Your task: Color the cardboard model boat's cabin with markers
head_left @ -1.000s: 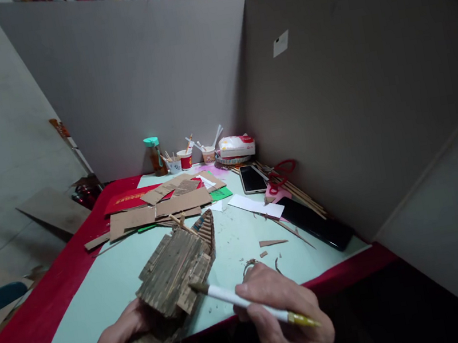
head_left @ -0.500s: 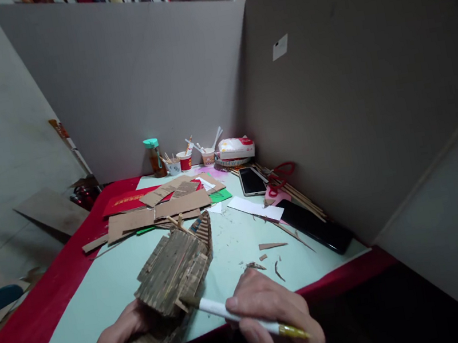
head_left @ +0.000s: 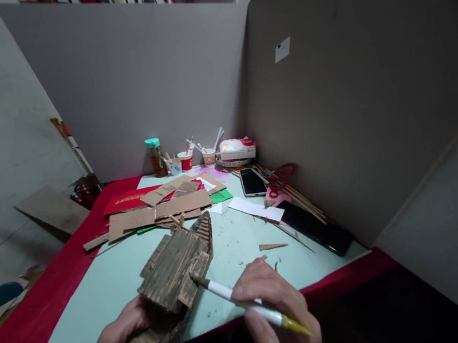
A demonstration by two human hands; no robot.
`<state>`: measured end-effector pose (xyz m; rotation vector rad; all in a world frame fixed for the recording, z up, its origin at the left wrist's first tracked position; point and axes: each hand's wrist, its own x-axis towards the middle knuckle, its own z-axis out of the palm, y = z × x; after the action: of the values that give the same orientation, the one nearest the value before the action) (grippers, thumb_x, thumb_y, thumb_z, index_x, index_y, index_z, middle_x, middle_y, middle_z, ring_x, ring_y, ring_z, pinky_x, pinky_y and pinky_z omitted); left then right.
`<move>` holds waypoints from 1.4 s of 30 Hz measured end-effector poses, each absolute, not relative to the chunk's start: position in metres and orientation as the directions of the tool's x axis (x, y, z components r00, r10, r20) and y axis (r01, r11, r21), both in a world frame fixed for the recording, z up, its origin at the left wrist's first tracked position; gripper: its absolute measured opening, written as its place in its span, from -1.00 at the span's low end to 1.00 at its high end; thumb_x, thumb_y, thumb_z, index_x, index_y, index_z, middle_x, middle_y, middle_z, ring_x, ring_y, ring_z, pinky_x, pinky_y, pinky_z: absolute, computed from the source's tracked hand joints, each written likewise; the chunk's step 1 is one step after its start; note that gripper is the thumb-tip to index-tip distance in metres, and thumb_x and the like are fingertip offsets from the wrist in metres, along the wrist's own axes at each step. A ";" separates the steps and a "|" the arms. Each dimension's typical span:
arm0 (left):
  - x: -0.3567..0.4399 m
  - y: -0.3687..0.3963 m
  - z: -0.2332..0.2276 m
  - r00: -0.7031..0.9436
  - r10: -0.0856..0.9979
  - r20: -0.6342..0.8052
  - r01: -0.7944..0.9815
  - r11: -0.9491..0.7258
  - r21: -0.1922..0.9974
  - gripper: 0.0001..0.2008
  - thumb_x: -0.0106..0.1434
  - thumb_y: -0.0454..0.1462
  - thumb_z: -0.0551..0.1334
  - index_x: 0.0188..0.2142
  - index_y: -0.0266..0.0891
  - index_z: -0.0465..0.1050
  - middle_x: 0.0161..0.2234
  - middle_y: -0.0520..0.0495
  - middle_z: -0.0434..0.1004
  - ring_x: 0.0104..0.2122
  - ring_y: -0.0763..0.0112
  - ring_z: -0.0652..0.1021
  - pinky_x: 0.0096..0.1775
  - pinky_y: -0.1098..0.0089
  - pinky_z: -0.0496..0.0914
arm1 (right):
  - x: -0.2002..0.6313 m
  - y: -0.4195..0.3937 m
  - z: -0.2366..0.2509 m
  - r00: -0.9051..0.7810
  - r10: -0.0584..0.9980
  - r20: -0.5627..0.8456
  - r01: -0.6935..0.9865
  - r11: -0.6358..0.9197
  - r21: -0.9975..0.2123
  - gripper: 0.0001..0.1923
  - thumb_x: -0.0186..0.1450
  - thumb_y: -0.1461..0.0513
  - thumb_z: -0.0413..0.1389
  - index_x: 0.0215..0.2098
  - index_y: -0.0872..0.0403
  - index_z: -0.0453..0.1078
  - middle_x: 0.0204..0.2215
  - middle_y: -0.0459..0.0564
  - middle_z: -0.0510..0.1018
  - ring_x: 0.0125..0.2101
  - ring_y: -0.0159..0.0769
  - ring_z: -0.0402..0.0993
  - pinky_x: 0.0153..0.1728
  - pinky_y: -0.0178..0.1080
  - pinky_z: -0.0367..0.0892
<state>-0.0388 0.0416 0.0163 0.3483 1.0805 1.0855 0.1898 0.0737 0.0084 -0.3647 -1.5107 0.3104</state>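
Your left hand point(head_left: 122, 332) grips cardboard model point(head_left: 171, 273) from below at near end, fingers closed around it; model sits over front edge of pale green surface point(head_left: 100, 290). Your right hand point(head_left: 272, 309) pinches white marker point(head_left: 241, 302), fingers closed on its barrel, gold cap toward you, tip touching model's side. Cardboard sheets point(head_left: 160, 208) lie farther back. Two phones point(head_left: 252, 180) near right wall.

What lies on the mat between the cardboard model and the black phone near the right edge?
In the head view, between the model and the phone the mat holds only small cardboard scraps and bits.
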 end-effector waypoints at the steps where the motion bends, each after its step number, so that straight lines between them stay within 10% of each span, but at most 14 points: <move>1: -0.038 0.041 0.016 0.039 0.849 -0.528 -0.545 0.461 0.700 -0.45 -0.05 -0.26 0.67 -0.01 -0.15 0.75 0.03 -0.09 0.79 0.08 -0.06 0.71 -0.03 0.29 0.62 | 0.189 0.073 0.007 0.042 0.426 0.904 0.009 0.904 -0.427 -0.69 0.31 0.43 0.10 -0.04 0.07 0.51 -0.41 -0.02 0.55 -0.46 -0.26 0.48 -0.46 -0.21 0.41; 17: -0.026 0.039 0.026 -0.026 0.841 -0.540 -0.565 0.433 0.702 -0.45 -0.12 -0.27 0.67 -0.07 -0.16 0.73 -0.04 -0.05 0.81 0.06 -0.10 0.72 -0.07 0.28 0.62 | 0.198 0.077 0.004 -0.035 0.413 0.910 0.031 0.910 -0.412 -0.64 0.31 0.47 0.07 0.01 0.11 0.50 -0.33 0.01 0.56 -0.39 -0.27 0.51 -0.40 -0.19 0.45; 23: -0.022 0.046 0.028 -0.095 0.791 -0.604 -0.545 0.466 0.697 -0.24 -0.50 -0.28 0.72 -0.16 -0.19 0.75 -0.04 -0.15 0.80 -0.05 -0.18 0.73 -0.24 0.24 0.65 | 0.195 0.077 -0.001 -0.030 0.341 0.939 -0.021 0.939 -0.342 -0.68 0.36 0.43 0.10 0.03 0.15 0.52 -0.36 -0.01 0.52 -0.44 -0.31 0.45 -0.49 -0.26 0.39; 31: -0.030 0.042 0.024 -0.018 0.820 -0.572 -0.534 0.476 0.699 -0.42 -0.30 -0.23 0.73 -0.19 -0.18 0.78 -0.07 -0.09 0.78 -0.16 0.19 0.68 -0.11 0.33 0.62 | 0.196 0.075 -0.004 -0.064 0.368 0.928 -0.086 0.924 -0.372 -0.66 0.37 0.41 0.10 0.08 0.15 0.52 -0.36 0.03 0.54 -0.42 -0.25 0.47 -0.45 -0.19 0.41; 42: -0.033 0.038 0.026 0.004 0.832 -0.555 -0.520 0.476 0.710 -0.66 -0.14 -0.26 0.69 -0.34 -0.20 0.74 -0.01 -0.05 0.78 -0.13 0.21 0.70 -0.13 0.33 0.65 | 0.198 0.074 -0.004 -0.078 0.414 0.907 -0.078 0.904 -0.420 -0.68 0.42 0.37 0.11 0.10 0.09 0.53 -0.37 0.03 0.58 -0.42 -0.21 0.51 -0.43 -0.17 0.44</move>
<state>-0.0328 0.0377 0.0257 0.3423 1.1387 1.0917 0.1981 0.0743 -0.0039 -0.2667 -1.6030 0.4150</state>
